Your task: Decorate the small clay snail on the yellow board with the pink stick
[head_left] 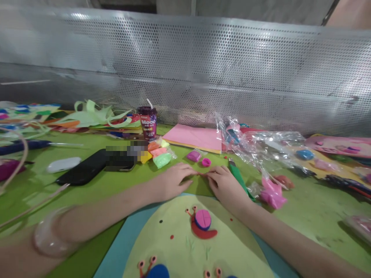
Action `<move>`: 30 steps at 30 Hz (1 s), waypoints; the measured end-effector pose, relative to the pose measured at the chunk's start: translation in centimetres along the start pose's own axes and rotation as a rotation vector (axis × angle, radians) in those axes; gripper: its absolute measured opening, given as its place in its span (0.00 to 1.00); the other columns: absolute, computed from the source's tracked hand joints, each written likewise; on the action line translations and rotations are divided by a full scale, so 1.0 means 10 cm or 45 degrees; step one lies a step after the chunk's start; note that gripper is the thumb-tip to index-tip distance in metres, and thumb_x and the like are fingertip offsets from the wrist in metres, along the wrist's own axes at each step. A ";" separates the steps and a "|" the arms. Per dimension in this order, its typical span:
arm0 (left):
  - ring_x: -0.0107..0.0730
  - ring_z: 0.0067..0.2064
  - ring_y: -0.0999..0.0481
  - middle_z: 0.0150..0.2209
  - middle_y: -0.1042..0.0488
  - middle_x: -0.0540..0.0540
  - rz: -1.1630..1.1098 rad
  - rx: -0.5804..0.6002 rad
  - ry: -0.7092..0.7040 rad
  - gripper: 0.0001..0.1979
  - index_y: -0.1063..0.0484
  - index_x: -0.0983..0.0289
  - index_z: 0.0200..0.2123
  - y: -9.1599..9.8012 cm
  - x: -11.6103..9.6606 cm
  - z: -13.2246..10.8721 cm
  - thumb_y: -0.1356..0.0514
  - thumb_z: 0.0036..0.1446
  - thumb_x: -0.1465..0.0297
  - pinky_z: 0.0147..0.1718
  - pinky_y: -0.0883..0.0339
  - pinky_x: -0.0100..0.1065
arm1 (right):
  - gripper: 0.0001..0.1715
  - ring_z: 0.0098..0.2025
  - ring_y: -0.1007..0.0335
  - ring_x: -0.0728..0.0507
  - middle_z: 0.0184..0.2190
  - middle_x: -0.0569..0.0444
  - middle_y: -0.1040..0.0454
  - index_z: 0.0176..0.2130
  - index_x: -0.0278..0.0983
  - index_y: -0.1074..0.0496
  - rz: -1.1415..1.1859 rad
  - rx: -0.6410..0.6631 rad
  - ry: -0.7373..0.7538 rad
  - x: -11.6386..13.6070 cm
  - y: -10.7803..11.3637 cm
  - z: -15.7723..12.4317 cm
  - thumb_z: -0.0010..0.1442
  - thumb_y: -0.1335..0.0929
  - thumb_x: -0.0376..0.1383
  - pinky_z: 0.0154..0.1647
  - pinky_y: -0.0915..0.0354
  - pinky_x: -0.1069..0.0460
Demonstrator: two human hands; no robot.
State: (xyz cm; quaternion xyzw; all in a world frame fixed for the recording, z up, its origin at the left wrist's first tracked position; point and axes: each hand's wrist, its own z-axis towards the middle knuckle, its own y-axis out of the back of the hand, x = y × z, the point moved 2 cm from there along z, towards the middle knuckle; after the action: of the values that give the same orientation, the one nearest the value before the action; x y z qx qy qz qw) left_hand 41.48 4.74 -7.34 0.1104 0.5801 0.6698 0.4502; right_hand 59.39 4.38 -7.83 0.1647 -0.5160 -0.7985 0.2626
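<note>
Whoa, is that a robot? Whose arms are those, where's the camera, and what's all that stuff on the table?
No robot here: just one person's bare left hand and right hand. The camera is on their head, looking forward and down. Both hands seem to pinch a thin reddish bit, too blurry to name. On the green table are a pale rounded sheet with snail shapes, a drink cup and pink paper.
</note>
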 end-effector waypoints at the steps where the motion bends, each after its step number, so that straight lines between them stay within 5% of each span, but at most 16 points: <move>1: 0.37 0.50 0.34 0.48 0.30 0.60 0.022 0.000 -0.003 0.16 0.33 0.67 0.50 -0.01 0.01 0.01 0.50 0.60 0.72 0.52 0.40 0.39 | 0.06 0.40 0.33 0.46 0.35 0.53 0.30 0.34 0.32 0.29 -0.024 0.004 -0.007 -0.01 0.00 0.00 0.59 0.36 0.25 0.43 0.34 0.47; 8: 0.38 0.48 0.32 0.46 0.28 0.59 0.223 -0.040 -0.089 0.15 0.29 0.67 0.47 -0.09 0.04 0.08 0.51 0.60 0.73 0.50 0.38 0.40 | 0.03 0.39 0.32 0.47 0.34 0.54 0.30 0.36 0.33 0.30 -0.146 0.019 -0.021 -0.02 -0.01 -0.01 0.61 0.35 0.29 0.43 0.34 0.47; 19: 0.34 0.42 0.29 0.37 0.25 0.55 0.152 -0.115 -0.147 0.11 0.25 0.65 0.32 -0.10 0.12 0.09 0.48 0.58 0.71 0.44 0.35 0.35 | 0.04 0.40 0.33 0.46 0.35 0.54 0.30 0.37 0.32 0.30 -0.225 0.082 0.010 0.03 -0.01 -0.02 0.61 0.35 0.31 0.43 0.35 0.46; 30: 0.37 0.49 0.29 0.47 0.26 0.59 0.155 -0.021 -0.068 0.13 0.28 0.66 0.43 -0.02 -0.01 -0.05 0.49 0.59 0.71 0.50 0.36 0.37 | 0.06 0.41 0.35 0.45 0.37 0.53 0.31 0.38 0.32 0.30 -0.246 0.133 0.021 0.05 0.03 -0.03 0.61 0.36 0.31 0.44 0.38 0.46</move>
State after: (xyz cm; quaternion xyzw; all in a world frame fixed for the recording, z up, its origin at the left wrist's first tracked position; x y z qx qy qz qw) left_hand 41.30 4.27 -7.61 0.1596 0.5545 0.6977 0.4247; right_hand 59.19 3.77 -7.72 0.2339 -0.5364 -0.7908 0.1796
